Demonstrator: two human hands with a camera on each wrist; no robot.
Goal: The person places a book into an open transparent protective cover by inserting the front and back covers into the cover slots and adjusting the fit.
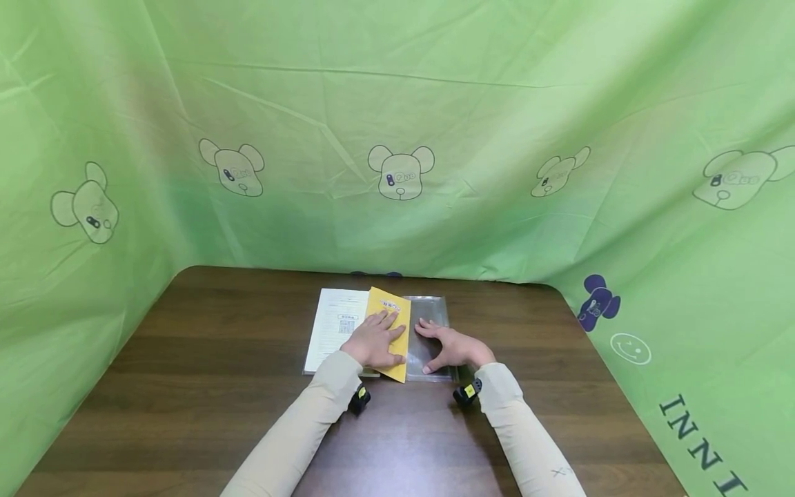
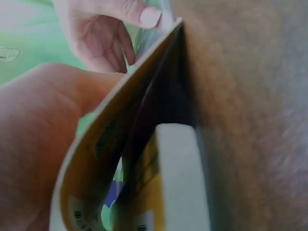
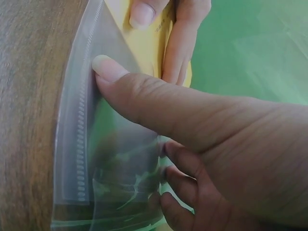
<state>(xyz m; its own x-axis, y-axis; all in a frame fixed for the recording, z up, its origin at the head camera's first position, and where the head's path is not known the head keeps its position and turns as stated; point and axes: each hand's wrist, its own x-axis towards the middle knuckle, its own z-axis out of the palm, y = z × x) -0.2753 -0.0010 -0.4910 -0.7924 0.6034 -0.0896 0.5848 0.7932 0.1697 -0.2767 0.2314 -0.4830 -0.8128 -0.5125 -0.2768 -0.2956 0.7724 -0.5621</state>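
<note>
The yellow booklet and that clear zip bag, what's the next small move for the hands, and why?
Probably slide the yellow booklet rightward toward the clear bag's mouth. The left hand presses flat on the booklet, whose edge already overlaps the bag, while the right hand holds the bag against the table, thumb by the zip strip.

Both arms wear long, close-fitting beige sleeves (image 1: pixel 292 435) that end at the wrists. A small black camera unit with a yellow sticker (image 1: pixel 359 399) is strapped under the left wrist, and a matching one (image 1: pixel 467 393) under the right. The right sleeve (image 1: pixel 528 442) carries small dark markings at about 5 o'clock, near the forearm.
</note>
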